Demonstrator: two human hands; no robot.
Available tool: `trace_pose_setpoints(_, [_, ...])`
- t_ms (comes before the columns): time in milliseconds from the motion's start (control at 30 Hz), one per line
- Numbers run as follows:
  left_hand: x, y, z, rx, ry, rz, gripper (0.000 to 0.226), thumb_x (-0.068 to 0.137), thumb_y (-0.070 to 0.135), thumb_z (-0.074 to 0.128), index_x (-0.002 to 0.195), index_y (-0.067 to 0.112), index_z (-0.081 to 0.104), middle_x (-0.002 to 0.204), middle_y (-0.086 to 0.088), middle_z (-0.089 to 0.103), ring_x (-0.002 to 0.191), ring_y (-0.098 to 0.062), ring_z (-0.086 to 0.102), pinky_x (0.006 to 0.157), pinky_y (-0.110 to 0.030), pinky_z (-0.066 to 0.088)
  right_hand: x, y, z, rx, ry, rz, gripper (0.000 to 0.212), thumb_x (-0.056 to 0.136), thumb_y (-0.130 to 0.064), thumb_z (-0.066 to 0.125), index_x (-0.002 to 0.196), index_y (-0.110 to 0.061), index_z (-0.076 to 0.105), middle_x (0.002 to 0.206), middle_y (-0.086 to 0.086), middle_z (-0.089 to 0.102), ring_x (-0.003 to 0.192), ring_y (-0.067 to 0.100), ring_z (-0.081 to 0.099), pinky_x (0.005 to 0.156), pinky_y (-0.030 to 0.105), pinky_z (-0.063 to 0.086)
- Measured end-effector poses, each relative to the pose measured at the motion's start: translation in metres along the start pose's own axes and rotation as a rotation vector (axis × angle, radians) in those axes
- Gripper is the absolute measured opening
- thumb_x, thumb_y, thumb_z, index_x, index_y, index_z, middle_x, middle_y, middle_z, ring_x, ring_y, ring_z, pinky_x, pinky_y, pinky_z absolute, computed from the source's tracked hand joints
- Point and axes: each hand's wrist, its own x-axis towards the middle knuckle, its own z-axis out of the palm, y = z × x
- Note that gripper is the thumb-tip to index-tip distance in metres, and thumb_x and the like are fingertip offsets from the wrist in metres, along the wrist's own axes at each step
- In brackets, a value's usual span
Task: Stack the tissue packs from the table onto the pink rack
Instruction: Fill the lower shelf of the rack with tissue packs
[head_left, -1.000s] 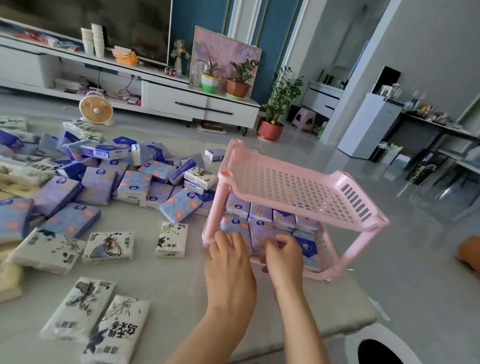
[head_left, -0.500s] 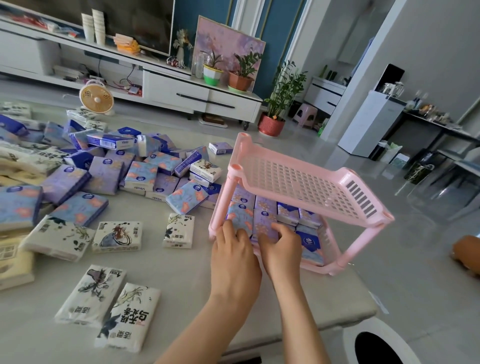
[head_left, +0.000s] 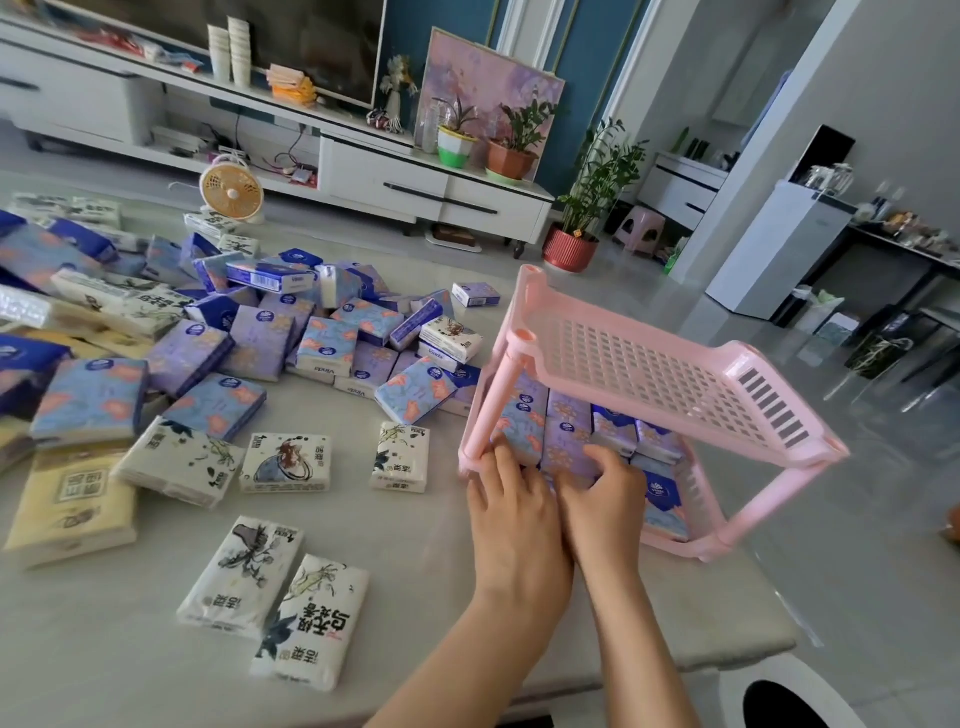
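1. Pink rack (head_left: 649, 374): stands at the right end of the table (head_left: 415, 571). Its lower tier holds purple and blue tissue packs (head_left: 566, 436), set side by side in rows.
2. Left hand (head_left: 511, 499): fingers lie straight on the front-left pack, just beside the rack's front post.
3. Right hand (head_left: 605, 499): fingers bend over the neighbouring pack. Whether they grip it cannot be told.
4. The perforated upper tier overhangs the rear rows.
5. Loose packs (head_left: 270, 338) lie heaped on the table to the left. A white pack (head_left: 400, 457) lies near the rack; two more (head_left: 275, 613) lie by the near edge.
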Motion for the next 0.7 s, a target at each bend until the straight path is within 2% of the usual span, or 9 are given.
trace_pose_setpoints(100, [-0.007, 0.004, -0.024, -0.039, 0.029, 0.045, 0.015, 0.060, 0.030, 0.065, 0.069, 0.018, 0.070, 0.082, -0.009, 0.067, 0.084, -0.027, 0.063, 0.058, -0.025, 0.051, -0.006, -0.017, -0.006, 0.115, 0.179, -0.070, 0.020, 0.077, -0.002, 0.058, 0.095, -0.007, 0.066, 0.099, 0.015, 0.064, 0.094, 0.030, 0.057, 0.082, 0.033, 0.042])
trace_pose_setpoints(133, [-0.007, 0.004, -0.031, -0.038, 0.064, 0.056, 0.017, 0.052, 0.026, 0.076, 0.065, 0.019, 0.067, 0.075, -0.005, 0.065, 0.074, -0.024, 0.065, 0.050, -0.021, 0.045, -0.011, -0.027, -0.009, 0.203, 0.223, -0.104, 0.016, 0.075, -0.004, 0.055, 0.086, -0.009, 0.065, 0.091, 0.011, 0.065, 0.086, 0.029, 0.058, 0.079, 0.035, 0.045])
trace_pose_setpoints(233, [-0.017, -0.012, -0.064, -0.133, 0.075, 0.071, 0.016, 0.066, 0.015, 0.072, 0.080, 0.015, 0.064, 0.082, -0.004, 0.064, 0.074, -0.024, 0.065, 0.041, -0.019, 0.016, -0.031, -0.056, -0.016, 0.408, 0.222, -0.267, 0.011, 0.068, -0.012, 0.050, 0.071, -0.019, 0.058, 0.073, 0.003, 0.061, 0.064, 0.018, 0.053, 0.064, 0.021, 0.043])
trace_pose_setpoints(300, [-0.030, -0.032, -0.080, -0.249, 0.106, 0.112, 0.017, 0.079, 0.012, 0.055, 0.095, 0.015, 0.061, 0.093, -0.004, 0.062, 0.085, -0.027, 0.060, 0.045, -0.019, 0.017, -0.049, -0.072, -0.014, 0.455, 0.116, -0.405, 0.009, 0.070, -0.017, 0.050, 0.067, -0.024, 0.054, 0.069, -0.002, 0.056, 0.057, 0.013, 0.047, 0.056, 0.014, 0.037])
trace_pose_setpoints(367, [-0.045, -0.070, -0.089, -0.359, 0.150, 0.146, 0.026, 0.078, 0.016, 0.043, 0.098, 0.016, 0.061, 0.095, -0.001, 0.061, 0.091, -0.020, 0.055, 0.058, -0.021, 0.034, -0.067, -0.084, -0.003, 0.421, -0.031, -0.552, 0.010, 0.073, -0.014, 0.051, 0.067, -0.022, 0.054, 0.069, -0.008, 0.051, 0.057, 0.006, 0.045, 0.054, 0.011, 0.035])
trace_pose_setpoints(433, [-0.055, -0.117, -0.103, -0.363, 0.255, 0.115, 0.028, 0.075, 0.013, 0.047, 0.096, 0.016, 0.065, 0.093, 0.003, 0.065, 0.093, -0.011, 0.052, 0.074, -0.013, 0.034, -0.082, -0.094, 0.016, 0.323, -0.169, -0.687, 0.011, 0.076, -0.015, 0.047, 0.070, -0.016, 0.056, 0.071, -0.008, 0.050, 0.057, 0.001, 0.042, 0.053, 0.013, 0.035])
trace_pose_setpoints(500, [-0.057, -0.166, -0.120, -0.227, 0.346, 0.024, 0.025, 0.080, 0.007, 0.053, 0.101, 0.014, 0.066, 0.099, 0.003, 0.066, 0.098, -0.012, 0.054, 0.076, -0.011, 0.031, -0.092, -0.101, 0.036, 0.226, -0.267, -0.768, 0.018, 0.078, -0.018, 0.041, 0.073, -0.014, 0.059, 0.075, -0.006, 0.053, 0.057, 0.005, 0.043, 0.050, 0.019, 0.037])
trace_pose_setpoints(600, [-0.050, -0.224, -0.153, -0.090, 0.341, -0.173, 0.030, 0.087, 0.010, 0.055, 0.117, 0.014, 0.059, 0.119, -0.002, 0.058, 0.113, -0.021, 0.049, 0.081, -0.021, 0.031, -0.098, -0.111, 0.059, 0.129, -0.403, -0.748, 0.018, 0.084, -0.018, 0.043, 0.080, -0.016, 0.060, 0.082, -0.006, 0.056, 0.057, 0.009, 0.051, 0.052, 0.028, 0.044])
trace_pose_setpoints(700, [-0.040, -0.263, -0.175, 0.003, 0.301, -0.347, 0.044, 0.090, 0.024, 0.056, 0.132, 0.019, 0.046, 0.136, -0.002, 0.046, 0.123, -0.021, 0.041, 0.097, -0.033, 0.036, -0.098, -0.126, 0.079, 0.133, -0.516, -0.672, 0.015, 0.092, -0.015, 0.045, 0.093, -0.016, 0.060, 0.095, -0.005, 0.053, 0.072, 0.014, 0.056, 0.066, 0.033, 0.046])
